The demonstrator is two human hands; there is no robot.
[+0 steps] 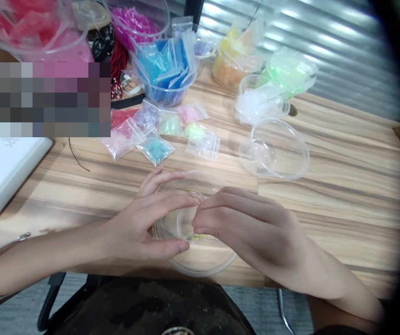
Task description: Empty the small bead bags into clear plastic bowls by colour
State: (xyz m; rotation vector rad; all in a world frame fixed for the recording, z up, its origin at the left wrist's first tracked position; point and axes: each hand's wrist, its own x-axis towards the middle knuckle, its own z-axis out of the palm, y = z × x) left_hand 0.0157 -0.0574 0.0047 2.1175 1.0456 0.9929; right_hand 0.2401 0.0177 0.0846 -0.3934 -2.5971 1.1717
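Note:
A clear plastic bowl (205, 271) stands by the table's front edge, below both my hands. Small yellow bits (199, 237) show inside it, too small to name. My left hand (151, 216) is spread over the bowl's left side, its thumb and fingers apart. Its index fingertip comes close to my right fingers; whether they touch, I cannot tell. Over the bowl's right side, my right hand (252, 228) has its fingers bent and pressed together. The back of that hand hides whatever may be between the fingertips.
Several zip bags of coloured beads (156, 148) lie beyond the bowl. Two clear empty tubs (276, 149) overlap at right. Behind stand tubs of blue bags (165, 70), orange bags (236, 65) and white bags (256, 104). A white box (8, 172) is at left.

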